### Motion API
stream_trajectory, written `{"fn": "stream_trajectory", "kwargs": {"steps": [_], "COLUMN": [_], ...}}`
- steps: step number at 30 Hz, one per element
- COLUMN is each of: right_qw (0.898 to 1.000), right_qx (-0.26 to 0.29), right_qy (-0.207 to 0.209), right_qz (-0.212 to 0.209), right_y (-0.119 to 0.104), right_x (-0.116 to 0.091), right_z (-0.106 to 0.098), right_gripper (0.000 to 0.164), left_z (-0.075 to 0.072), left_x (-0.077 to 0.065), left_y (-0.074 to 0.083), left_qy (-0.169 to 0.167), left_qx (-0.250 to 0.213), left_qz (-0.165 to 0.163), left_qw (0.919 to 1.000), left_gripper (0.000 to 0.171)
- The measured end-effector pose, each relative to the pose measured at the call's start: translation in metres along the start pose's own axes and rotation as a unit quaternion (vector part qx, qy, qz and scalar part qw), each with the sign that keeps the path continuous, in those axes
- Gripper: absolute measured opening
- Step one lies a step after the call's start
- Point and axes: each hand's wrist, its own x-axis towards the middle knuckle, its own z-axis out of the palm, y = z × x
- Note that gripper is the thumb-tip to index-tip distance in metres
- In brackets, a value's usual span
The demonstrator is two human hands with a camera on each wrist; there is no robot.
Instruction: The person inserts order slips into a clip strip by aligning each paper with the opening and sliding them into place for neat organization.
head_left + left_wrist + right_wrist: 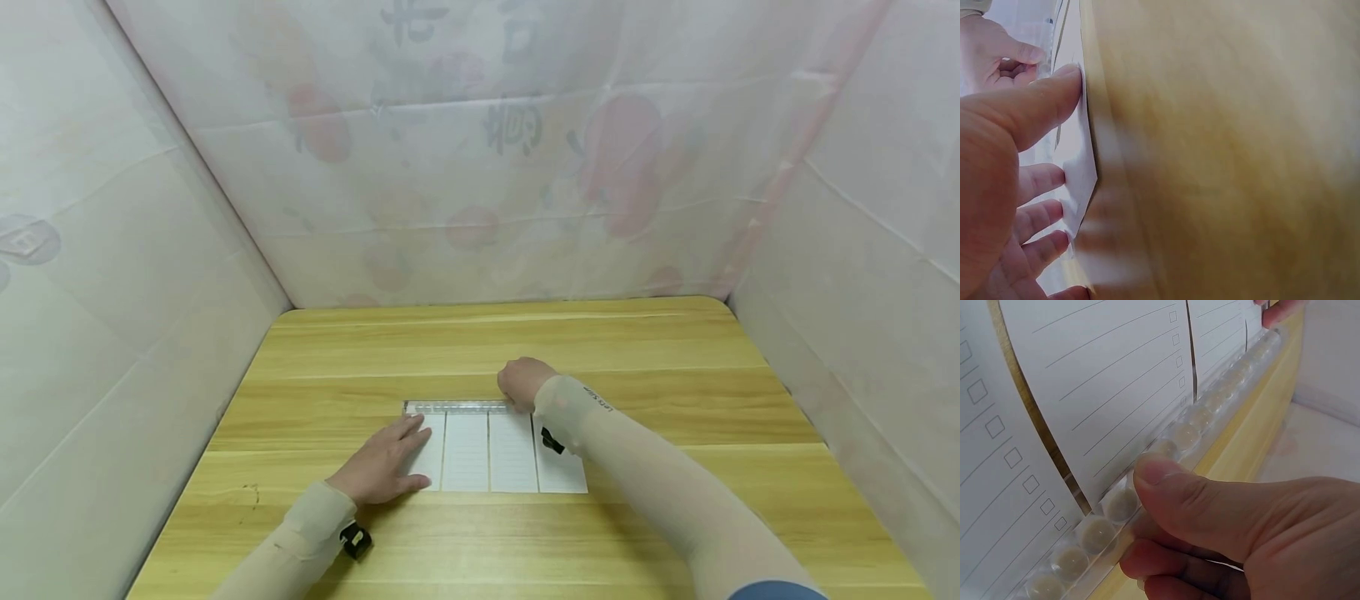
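Note:
Several white paper slips (467, 454) lie side by side on the wooden table, with narrow gaps between them. Ruled lines and small checkboxes are printed on each slip (1104, 381). Along their far edge runs a clear strip of bubble wrap (459, 407), one row of round bubbles wide. My right hand (527, 383) pinches this strip, its thumb on the bubbles and the other fingers curled under the edge in the right wrist view. On the leftmost slip my left hand (382, 462) rests with spread fingers, its thumb near the slip's near corner.
The wooden table (510, 546) has rounded far corners. Pale printed sheeting (465, 183) stands as a wall behind it and on both sides. My right forearm crosses over the rightmost slip and hides part of it.

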Motion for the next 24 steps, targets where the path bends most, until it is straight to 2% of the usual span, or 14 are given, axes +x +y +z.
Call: {"fn": "stream_trajectory", "kwargs": {"steps": [7, 14, 20, 24], "right_qw": [1.0, 1.0, 0.998, 0.995], "right_qx": [-0.003, 0.014, 0.041, 0.054], "right_qy": [0.0, 0.007, 0.039, 0.076], "right_qz": [0.001, -0.003, -0.019, -0.033], "right_y": [-0.001, 0.005, 0.012, 0.02], "right_x": [-0.001, 0.0, -0.008, -0.021], "right_z": [0.002, 0.005, 0.016, 0.018], "right_gripper": [0.041, 0.035, 0.021, 0.008], "left_z": [-0.001, -0.004, -0.002, -0.003], "left_x": [-0.003, 0.002, 0.004, 0.004], "left_y": [0.001, 0.001, 0.0, -0.003], "left_qy": [-0.004, -0.001, 0.007, 0.026], "left_qx": [-0.008, -0.007, -0.013, -0.015], "left_qz": [-0.003, -0.004, -0.019, -0.016], "left_qw": [1.0, 1.0, 0.9997, 0.9994], "left_gripper": [0.078, 0.076, 0.073, 0.069]}}
